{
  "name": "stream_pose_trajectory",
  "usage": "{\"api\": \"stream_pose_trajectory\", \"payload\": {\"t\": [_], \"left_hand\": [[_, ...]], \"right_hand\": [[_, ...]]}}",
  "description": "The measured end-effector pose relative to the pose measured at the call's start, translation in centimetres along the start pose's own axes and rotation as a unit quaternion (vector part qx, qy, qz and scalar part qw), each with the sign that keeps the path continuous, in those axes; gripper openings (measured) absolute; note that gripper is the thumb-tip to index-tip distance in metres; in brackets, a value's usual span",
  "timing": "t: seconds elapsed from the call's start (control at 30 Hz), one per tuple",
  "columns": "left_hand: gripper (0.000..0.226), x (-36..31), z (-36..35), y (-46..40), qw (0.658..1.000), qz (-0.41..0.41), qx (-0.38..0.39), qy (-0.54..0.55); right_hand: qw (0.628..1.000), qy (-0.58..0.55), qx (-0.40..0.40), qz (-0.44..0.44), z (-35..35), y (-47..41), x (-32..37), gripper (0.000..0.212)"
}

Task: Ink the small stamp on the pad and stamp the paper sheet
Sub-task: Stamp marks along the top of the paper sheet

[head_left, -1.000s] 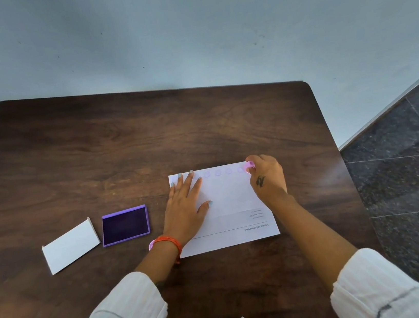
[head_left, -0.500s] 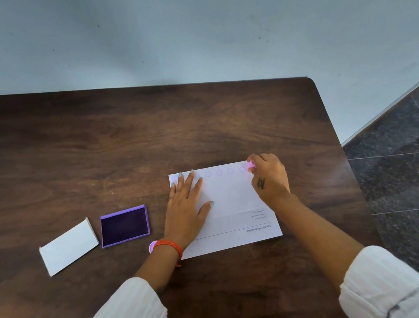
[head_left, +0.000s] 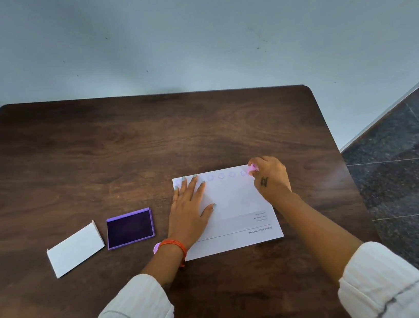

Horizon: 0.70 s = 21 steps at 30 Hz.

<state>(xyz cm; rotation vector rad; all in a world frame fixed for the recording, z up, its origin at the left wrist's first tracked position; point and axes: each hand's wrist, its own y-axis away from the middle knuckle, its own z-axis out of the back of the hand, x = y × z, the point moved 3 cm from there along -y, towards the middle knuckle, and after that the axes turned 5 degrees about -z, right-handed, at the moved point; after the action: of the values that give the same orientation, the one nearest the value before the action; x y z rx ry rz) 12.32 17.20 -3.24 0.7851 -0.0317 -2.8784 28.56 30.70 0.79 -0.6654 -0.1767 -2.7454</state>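
Observation:
A white paper sheet [head_left: 236,203] lies on the dark wooden table [head_left: 122,157], with a row of several faint purple ring prints along its far edge. My right hand [head_left: 270,177] pinches a small pink stamp [head_left: 253,169] and holds it down at the sheet's far right corner. My left hand [head_left: 190,210] rests flat on the left part of the sheet, fingers spread. The purple ink pad [head_left: 129,229] lies uncovered to the left of the sheet.
The pad's white lid [head_left: 75,249] lies left of the pad. A small pink round piece [head_left: 156,248] shows beside my left wrist. The table's right edge borders a dark tiled floor [head_left: 406,171]; a pale wall stands behind.
The hands and the stamp stay in the same place on the sheet. Only the camera view has shifted a little.

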Motion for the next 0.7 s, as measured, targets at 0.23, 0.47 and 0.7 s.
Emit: {"api": "stream_pose_trajectory", "payload": {"t": [0.23, 0.47, 0.7], "left_hand": [[0.061, -0.3, 0.6, 0.0, 1.000, -0.003, 0.002, -0.004], [0.060, -0.4, 1.5, 0.3, 0.999, -0.001, -0.030, 0.015], [0.060, -0.2, 2.8, 1.4, 0.998, 0.012, -0.061, 0.031]], "right_hand": [[0.743, -0.576, -0.049, -0.338, 1.8, 1.5, -2.5, 0.009], [0.457, -0.805, 0.067, -0.372, 1.4, 4.2, -1.7, 0.009], [0.424, -0.822, 0.106, -0.365, 1.0, 5.9, -0.5, 0.018]]}}
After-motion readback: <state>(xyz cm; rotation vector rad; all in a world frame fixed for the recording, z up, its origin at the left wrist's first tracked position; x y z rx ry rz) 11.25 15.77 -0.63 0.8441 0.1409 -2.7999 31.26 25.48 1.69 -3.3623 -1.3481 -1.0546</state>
